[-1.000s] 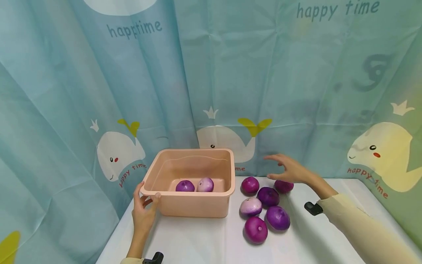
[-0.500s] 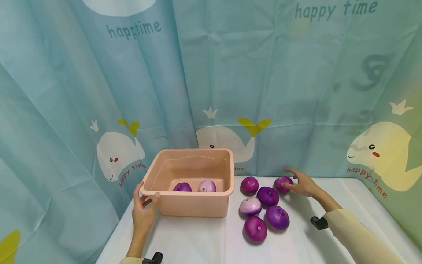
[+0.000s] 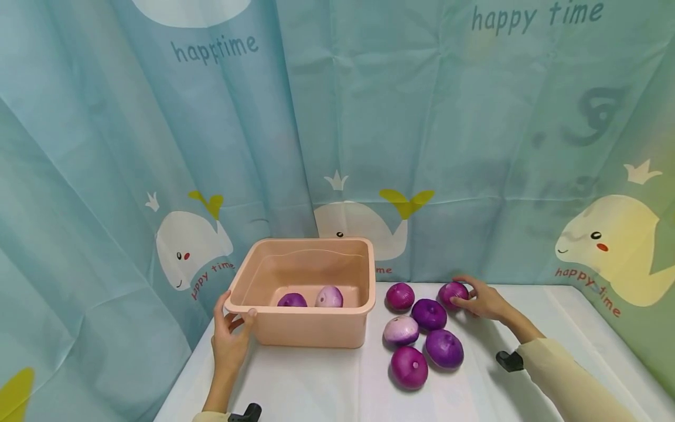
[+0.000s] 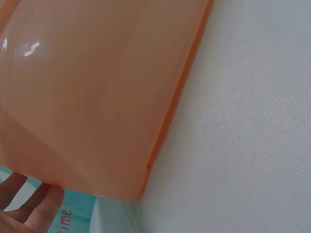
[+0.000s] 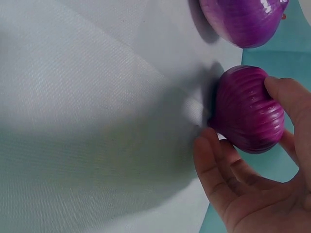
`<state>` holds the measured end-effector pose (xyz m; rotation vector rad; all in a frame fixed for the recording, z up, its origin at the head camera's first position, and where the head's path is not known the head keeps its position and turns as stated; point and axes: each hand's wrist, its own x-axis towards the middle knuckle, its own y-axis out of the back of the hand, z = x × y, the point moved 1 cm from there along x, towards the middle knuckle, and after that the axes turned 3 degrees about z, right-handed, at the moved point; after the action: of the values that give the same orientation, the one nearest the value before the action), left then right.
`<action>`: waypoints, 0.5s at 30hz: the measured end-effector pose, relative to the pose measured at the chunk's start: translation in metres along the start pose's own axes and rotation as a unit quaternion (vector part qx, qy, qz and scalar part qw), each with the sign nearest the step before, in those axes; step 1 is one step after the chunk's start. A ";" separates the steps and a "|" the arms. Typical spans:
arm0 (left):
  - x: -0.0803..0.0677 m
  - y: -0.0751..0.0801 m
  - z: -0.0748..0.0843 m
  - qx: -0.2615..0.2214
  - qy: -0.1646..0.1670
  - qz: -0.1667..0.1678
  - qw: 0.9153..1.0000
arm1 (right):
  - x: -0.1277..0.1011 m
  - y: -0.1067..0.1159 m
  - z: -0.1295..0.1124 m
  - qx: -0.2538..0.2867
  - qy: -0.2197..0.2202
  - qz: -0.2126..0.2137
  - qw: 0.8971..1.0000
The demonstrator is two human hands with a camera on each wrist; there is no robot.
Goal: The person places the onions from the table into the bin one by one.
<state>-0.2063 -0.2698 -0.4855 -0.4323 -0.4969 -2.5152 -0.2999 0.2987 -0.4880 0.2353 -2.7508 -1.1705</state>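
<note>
- A pink plastic tub (image 3: 311, 319) stood on a white-covered table (image 3: 316, 387), in front of a blue curtain (image 3: 369, 146) printed with whales.
- Two purple onions lay inside the tub already: a dark one (image 3: 292, 300) and a paler one (image 3: 329, 296), side by side against the near wall.
- Six onions were left on the table just to the right of the tub, in a loose cluster.
- The right hand (image 3: 482, 300) curled round the far-right onion (image 3: 452, 292) at the back of the cluster, near the curtain. In the right wrist view the thumb and fingers (image 5: 221, 179) cupped that onion (image 5: 248, 109), which seemed to be resting on the cloth and not yet lifted.
- The left hand (image 3: 230, 340) gripped the near-left corner of the tub, thumb over the rim and fingers on the outside wall.
- Judged from this, the work was about a quarter done: two onions in, one in hand, five others waiting untouched.
</note>
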 end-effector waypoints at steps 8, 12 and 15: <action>0.001 0.000 -0.001 -0.010 0.001 -0.007 1.000 | 0.000 0.000 0.000 0.007 -0.006 -0.004 1.000; 0.001 0.000 -0.001 -0.010 0.001 -0.008 1.000 | -0.001 0.000 -0.001 0.006 -0.001 -0.003 1.000; 0.000 0.000 -0.001 -0.009 -0.001 -0.008 1.000 | -0.001 0.000 -0.002 -0.006 0.007 -0.001 1.000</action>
<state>-0.2065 -0.2700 -0.4864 -0.4406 -0.4809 -2.5373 -0.2989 0.2978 -0.4867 0.2427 -2.7321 -1.1799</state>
